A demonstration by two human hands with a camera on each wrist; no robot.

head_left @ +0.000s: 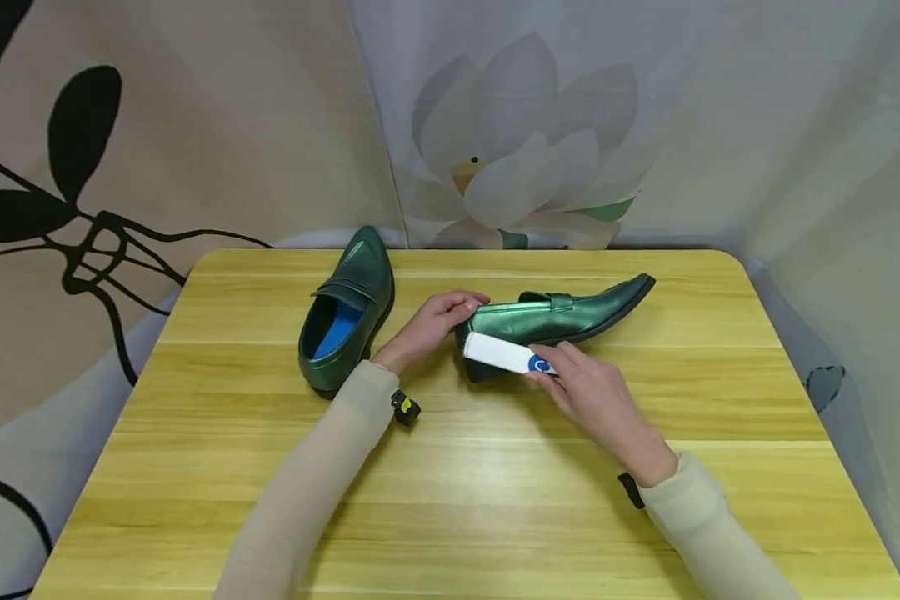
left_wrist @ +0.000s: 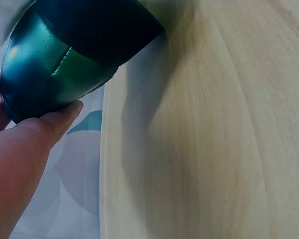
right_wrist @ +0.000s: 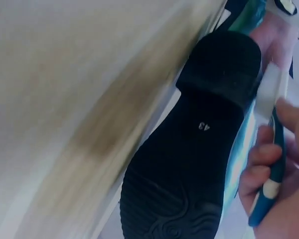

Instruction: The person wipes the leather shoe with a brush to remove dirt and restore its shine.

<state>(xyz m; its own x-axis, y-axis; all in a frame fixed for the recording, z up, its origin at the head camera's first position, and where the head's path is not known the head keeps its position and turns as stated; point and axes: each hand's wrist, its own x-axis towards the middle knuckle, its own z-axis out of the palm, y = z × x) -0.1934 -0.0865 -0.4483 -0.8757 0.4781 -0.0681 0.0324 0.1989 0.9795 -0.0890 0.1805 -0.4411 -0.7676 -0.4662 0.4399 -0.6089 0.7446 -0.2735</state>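
My left hand (head_left: 435, 323) pinches the back rim of a dark green loafer (head_left: 596, 312), thumb and fingers on either side of the heel in the left wrist view. The loafer lies tilted with its toe pointing right, and its black sole (right_wrist: 174, 149), marked 43, faces the right wrist camera. In my right hand (head_left: 596, 398) is a brush (head_left: 498, 352) with a white back and a blue-and-white handle, the fingers curled round that handle. Its white bristles (right_wrist: 268, 92) are right at the loafer's side near the heel.
A second green loafer (head_left: 378, 292) with a blue insole stands upright at the back left, close to my left wrist. Both are on a light wooden table (head_left: 450, 500). Behind its far edge hangs a curtain (head_left: 270, 125) printed with flowers and leaves.
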